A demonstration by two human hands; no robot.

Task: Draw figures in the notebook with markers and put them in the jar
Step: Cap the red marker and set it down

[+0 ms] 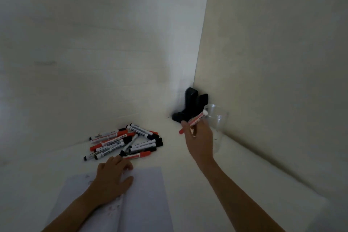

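Risk: I judged the clear jar (216,128) light and likely easy to knock; the right hand (200,137) sat right against its near side, so a nudge could have tipped it toward the wall.
Miss risk: the red marker (193,121) was angled, white end just at the jar rim, not yet inside; I thought a release there could have sent it bouncing off the rim onto the tabletop (178,156).
Right hand: fingers curled round the red marker's middle, right of centre in the frame, overlapping the jar.
Left hand: the left hand (111,179) lay on the open notebook (146,194) at lower centre, fingers loosely curled, gripping nothing I could see.
Marker vs hand: red cap poked out lower left of the fingers, white end upper right.
Pile: remaining markers (124,143) heaped left of centre, just above the left hand, well apart from the jar.
Corner: a black stand (190,105) stood behind the jar.
Notebook: faint marks on the pages, too blurred to read.
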